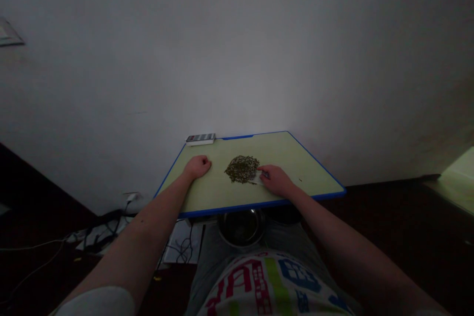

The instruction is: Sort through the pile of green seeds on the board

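Note:
On the pale yellow tabletop (218, 195) lies a loose pile of small, dark greenish-brown dried bits (241, 169), too fine to name. My right hand (276, 179) is at the pile's right edge, its fingers closed on a thin, pale, card-like piece (256, 178) that touches the bits. To the left of the pile, my left hand (198, 166) rests on the tabletop, curled into a loose fist, apart from the bits. Nothing shows in it.
A white device with dark keys (200, 139) sits at the far left corner against the wall. Below the near edge, a metal bowl (241, 227) rests by my lap. Cables (184, 249) lie at lower left. One stray bit (300, 179) lies right.

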The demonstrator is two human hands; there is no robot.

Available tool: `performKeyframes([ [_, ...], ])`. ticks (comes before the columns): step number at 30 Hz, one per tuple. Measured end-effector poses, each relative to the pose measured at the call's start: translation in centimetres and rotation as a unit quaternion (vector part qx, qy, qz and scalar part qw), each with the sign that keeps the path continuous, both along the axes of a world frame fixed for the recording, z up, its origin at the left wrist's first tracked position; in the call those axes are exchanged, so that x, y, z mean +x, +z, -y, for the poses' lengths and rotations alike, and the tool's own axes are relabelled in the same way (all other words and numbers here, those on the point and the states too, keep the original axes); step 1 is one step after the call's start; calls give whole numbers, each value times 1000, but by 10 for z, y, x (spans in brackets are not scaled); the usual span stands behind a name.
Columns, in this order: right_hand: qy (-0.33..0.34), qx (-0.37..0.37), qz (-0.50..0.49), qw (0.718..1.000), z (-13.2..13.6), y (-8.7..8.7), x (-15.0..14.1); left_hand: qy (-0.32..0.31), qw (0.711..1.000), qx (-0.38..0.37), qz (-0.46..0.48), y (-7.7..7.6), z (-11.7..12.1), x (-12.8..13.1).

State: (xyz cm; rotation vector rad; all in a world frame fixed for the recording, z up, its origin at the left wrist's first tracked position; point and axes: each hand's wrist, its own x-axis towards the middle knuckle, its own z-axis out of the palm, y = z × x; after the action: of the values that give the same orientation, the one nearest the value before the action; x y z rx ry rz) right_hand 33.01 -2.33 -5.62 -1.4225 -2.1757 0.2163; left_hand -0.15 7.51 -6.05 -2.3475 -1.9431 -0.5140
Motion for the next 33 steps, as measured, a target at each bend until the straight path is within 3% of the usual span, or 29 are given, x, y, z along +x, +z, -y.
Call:
performKeyframes([
  [33,45,-5,1,999,2,-2,-7,3,1000,-8,3,-1,0,0],
])
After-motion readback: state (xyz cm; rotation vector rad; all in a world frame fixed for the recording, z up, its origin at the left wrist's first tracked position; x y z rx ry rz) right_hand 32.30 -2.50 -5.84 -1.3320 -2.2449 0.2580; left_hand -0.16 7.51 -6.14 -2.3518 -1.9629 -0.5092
